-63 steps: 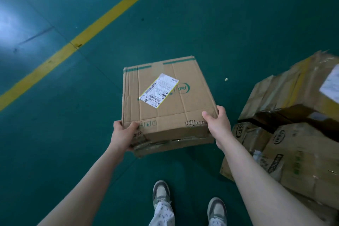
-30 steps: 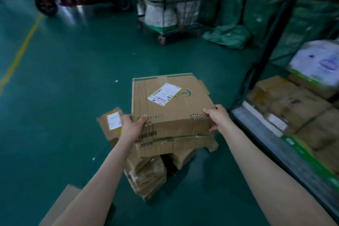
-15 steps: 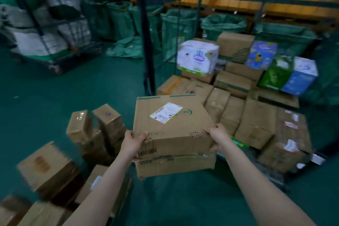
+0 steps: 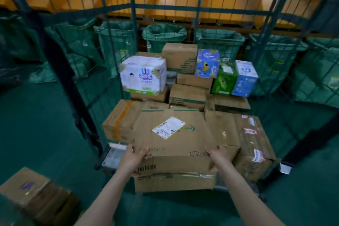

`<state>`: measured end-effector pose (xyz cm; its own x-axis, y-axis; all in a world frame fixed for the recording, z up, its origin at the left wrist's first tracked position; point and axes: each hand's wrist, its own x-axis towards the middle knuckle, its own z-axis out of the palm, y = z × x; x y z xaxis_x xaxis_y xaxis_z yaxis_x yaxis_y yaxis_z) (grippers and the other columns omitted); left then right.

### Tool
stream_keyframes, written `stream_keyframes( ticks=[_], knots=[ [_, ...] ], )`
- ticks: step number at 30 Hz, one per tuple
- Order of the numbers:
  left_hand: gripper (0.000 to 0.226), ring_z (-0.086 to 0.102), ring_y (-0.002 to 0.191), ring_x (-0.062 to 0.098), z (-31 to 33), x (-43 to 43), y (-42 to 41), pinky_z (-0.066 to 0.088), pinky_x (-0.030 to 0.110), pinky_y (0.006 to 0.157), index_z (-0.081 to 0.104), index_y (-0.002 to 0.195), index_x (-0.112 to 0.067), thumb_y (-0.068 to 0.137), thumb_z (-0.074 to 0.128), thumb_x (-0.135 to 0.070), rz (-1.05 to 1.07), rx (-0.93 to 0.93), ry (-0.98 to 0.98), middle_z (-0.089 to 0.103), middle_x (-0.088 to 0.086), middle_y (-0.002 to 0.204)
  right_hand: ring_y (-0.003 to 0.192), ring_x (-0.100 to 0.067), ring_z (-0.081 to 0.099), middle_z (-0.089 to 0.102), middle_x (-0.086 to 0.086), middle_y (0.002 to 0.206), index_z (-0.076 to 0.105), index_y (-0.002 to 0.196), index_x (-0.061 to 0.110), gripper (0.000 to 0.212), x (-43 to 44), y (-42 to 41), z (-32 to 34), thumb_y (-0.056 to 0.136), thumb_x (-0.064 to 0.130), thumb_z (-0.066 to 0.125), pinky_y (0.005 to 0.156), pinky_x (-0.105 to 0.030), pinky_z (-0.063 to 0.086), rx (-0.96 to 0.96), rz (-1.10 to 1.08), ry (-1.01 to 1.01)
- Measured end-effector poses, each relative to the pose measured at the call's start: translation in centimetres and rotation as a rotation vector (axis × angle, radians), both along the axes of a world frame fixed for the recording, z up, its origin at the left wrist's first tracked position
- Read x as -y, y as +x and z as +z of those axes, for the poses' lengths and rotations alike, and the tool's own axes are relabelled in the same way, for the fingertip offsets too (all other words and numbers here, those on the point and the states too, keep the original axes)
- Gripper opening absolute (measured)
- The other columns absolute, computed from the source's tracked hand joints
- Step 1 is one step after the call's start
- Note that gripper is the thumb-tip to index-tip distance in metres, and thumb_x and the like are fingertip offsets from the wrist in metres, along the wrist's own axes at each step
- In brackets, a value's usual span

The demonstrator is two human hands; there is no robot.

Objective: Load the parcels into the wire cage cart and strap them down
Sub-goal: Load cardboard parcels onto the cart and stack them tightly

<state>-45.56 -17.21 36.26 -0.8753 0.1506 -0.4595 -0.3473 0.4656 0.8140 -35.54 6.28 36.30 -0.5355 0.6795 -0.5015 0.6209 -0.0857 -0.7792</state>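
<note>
1. Cardboard parcels [image 4: 27, 189] lie on the green floor [image 4: 45, 134] left of the wire cage cart [image 4: 73, 97], outside it and waiting to be loaded.
2. Grip of the left hand [image 4: 133, 159] holds the near left corner of the carried parcel [image 4: 174, 145], thumb on the top face, fingers wrapped down the side.
3. At the cart's open front, the carried parcel hangs level over the front row of brown boxes [image 4: 121, 123] inside, a white label [image 4: 168, 127] on its top. Whether its underside touches them I cannot tell.
4. Grip of the right hand [image 4: 217, 156] holds the near right corner the same way.
5. Deeper in the cart, a white printed box [image 4: 144, 75] sits high at the left rear, blue and green cartons [image 4: 224, 79] stand at the right rear, and a taped box [image 4: 255, 145] fills the right front, just beside the carried parcel.
6. Loading is the step in hand, by my reading: more parcels wait outside and no strap shows, so strapping looks some way off.
7. Next move calls for a flat seat in the cart's front middle, a square lowering, then both hands drawn clear without being caught against the taped box. The parcel's lower part looks creased, so support from beneath seems wise.
</note>
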Motion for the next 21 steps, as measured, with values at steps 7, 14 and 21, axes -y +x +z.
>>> stream_keyframes(
  ticks=[7,14,21],
  knots=[
    [0.065,0.049,0.120,0.034,1.9,-8.8,-13.7,0.052,0.046,0.083,0.028,0.142,-0.008,0.091,0.059,-0.034,-0.113,-0.070,0.020,0.039,0.012,0.144,0.098,-0.032,0.058,0.055,-0.014,0.128,0.042,0.134,0.008,0.047,-6.7,-10.5,-0.3,0.092,0.025,0.058,0.076,-0.048,0.056,-0.081,-0.125,0.021],
    [0.045,0.054,0.113,0.030,1.2,-18.1,-26.6,0.048,0.037,0.080,0.042,0.129,-0.005,0.092,0.060,-0.023,-0.109,-0.074,0.100,0.051,0.012,0.132,0.110,-0.034,0.057,0.058,-0.011,0.126,0.043,0.135,0.012,0.053,-14.6,-21.7,-1.4,0.089,0.032,0.061,0.091,-0.052,0.049,-0.125,-0.203,0.020],
    [0.057,0.052,0.118,0.034,-1.2,-26.2,-39.8,0.049,0.045,0.087,0.041,0.135,-0.006,0.087,0.066,-0.025,-0.042,-0.033,0.083,0.050,0.013,0.136,0.113,-0.033,0.056,0.058,-0.010,0.126,0.043,0.134,0.012,0.050,-23.8,-35.1,-3.2,0.089,0.028,0.061,0.093,-0.051,0.048,-0.175,-0.170,0.043]
  ],
)
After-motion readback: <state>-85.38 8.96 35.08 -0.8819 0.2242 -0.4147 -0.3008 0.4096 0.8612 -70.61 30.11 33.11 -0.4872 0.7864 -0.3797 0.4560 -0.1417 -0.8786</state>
